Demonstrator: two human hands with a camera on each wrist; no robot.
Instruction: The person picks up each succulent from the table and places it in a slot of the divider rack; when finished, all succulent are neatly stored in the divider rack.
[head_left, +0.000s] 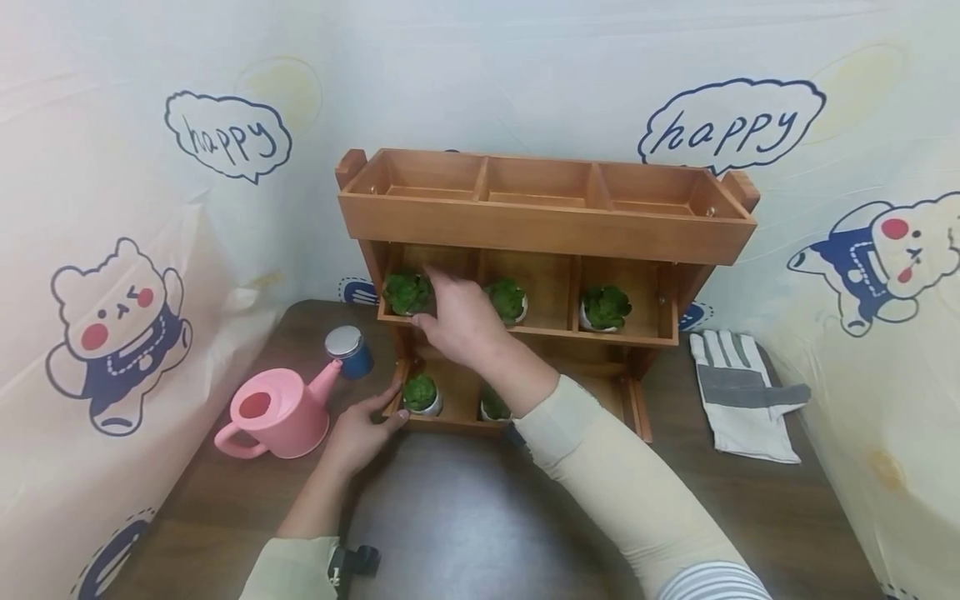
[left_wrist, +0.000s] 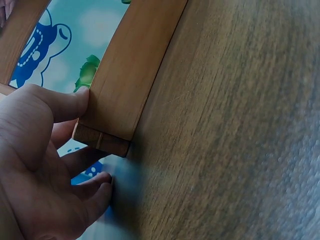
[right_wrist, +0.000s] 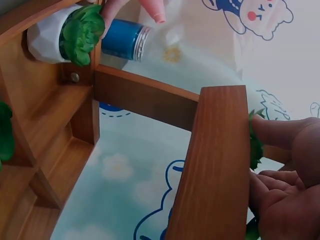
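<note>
A three-tier wooden plant stand (head_left: 547,229) stands on the table, with potted succulents in its middle and bottom tiers. My right hand (head_left: 468,325) reaches to the middle tier's left compartment, thumb and fingers around a potted succulent (head_left: 406,293); its pot is mostly hidden. In the right wrist view, the thumb touches the green leaves (right_wrist: 256,145) behind the wooden front board (right_wrist: 215,160). At the bottom tier's left corner, my left hand (head_left: 360,437) grips the wood, its thumb on the front board (left_wrist: 120,80). Beside that thumb sits another succulent (head_left: 422,393).
A pink watering can (head_left: 281,412) and a blue tin with a silvery lid (head_left: 349,352) stand left of the stand. White and grey work gloves (head_left: 742,396) lie on the right. Printed cloth (head_left: 480,75) surrounds the table (head_left: 442,517).
</note>
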